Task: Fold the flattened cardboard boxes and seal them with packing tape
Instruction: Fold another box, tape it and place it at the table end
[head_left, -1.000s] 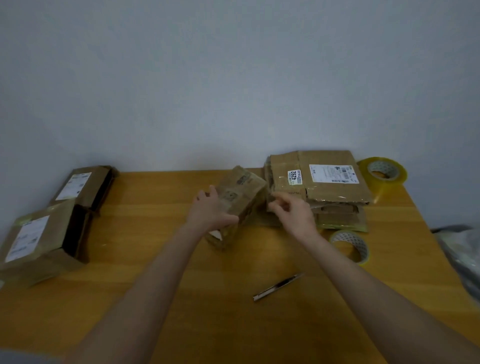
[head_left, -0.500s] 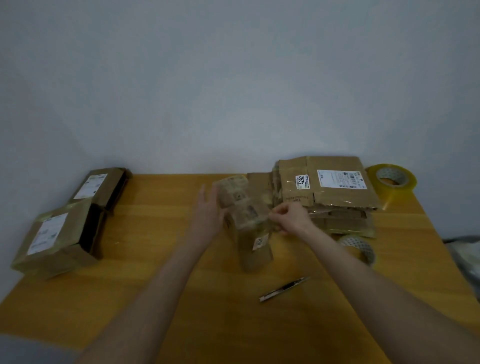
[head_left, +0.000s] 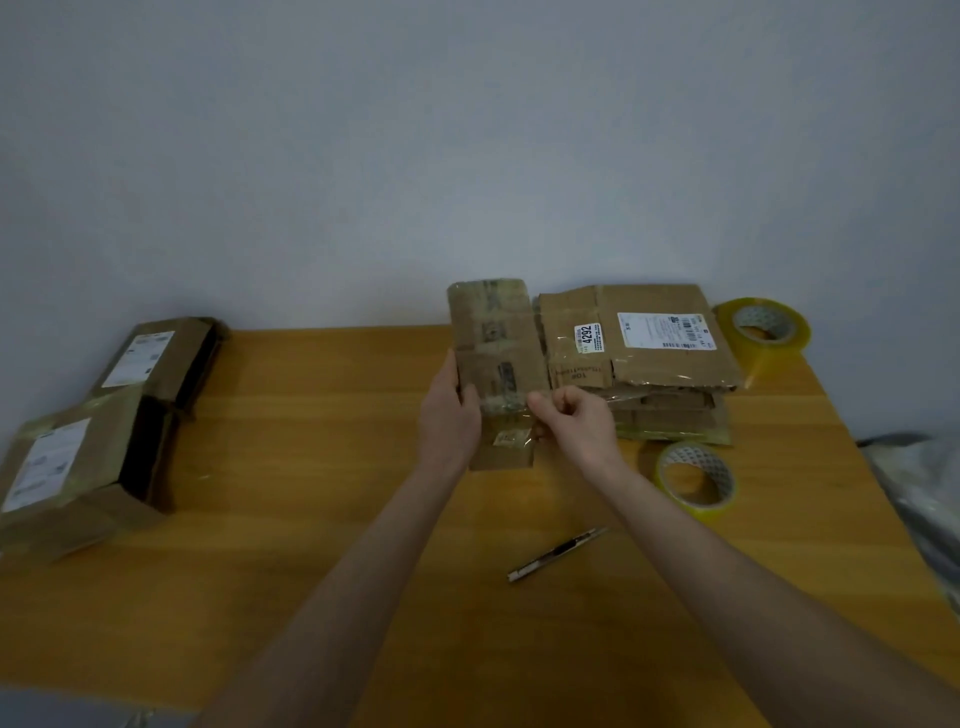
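Two boxes (head_left: 67, 467) are folded at the table's (head_left: 311, 467) left edge; a stack (head_left: 649, 364) is left. Near the far edge, a flat box (head_left: 496, 353) is gripped by the left hand (head_left: 449, 415) and pinched by the right hand (head_left: 576, 423).

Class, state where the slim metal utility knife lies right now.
In the head view, the slim metal utility knife lies on the wooden table, right of centre, between the person's forearms, nearer the camera than the flat-lying yellowish tape roll.

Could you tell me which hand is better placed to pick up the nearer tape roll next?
Probably the right hand, which is closer to the nearer tape roll; the left hand grips the flattened box on its far side.
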